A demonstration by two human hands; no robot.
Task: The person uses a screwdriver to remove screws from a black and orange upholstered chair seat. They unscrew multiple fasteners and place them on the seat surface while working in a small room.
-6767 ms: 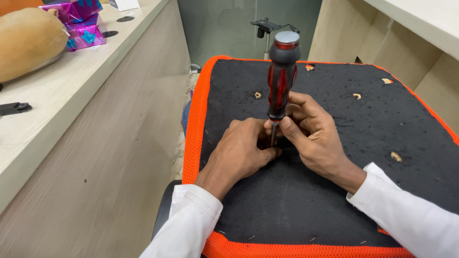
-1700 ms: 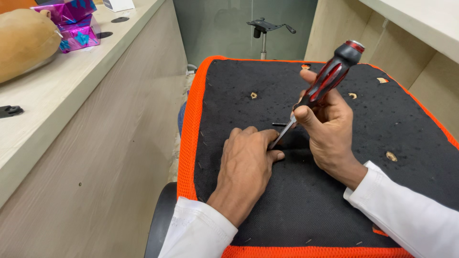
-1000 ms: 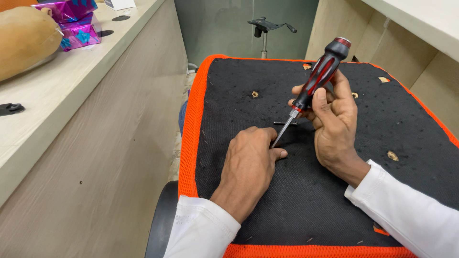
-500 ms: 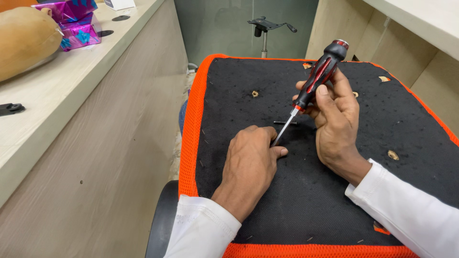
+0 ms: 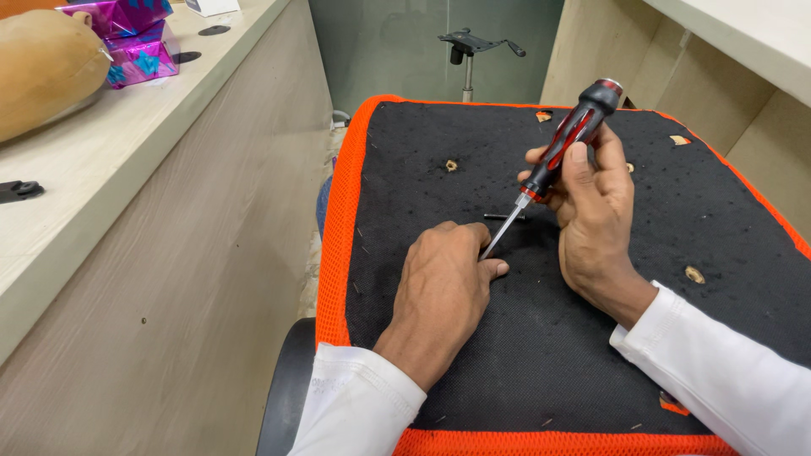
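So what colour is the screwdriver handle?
Black and red, seen in the head view: the screwdriver in the right hand.

open black pad [image 5: 591,355] right, counter [image 5: 127,169] blocking left
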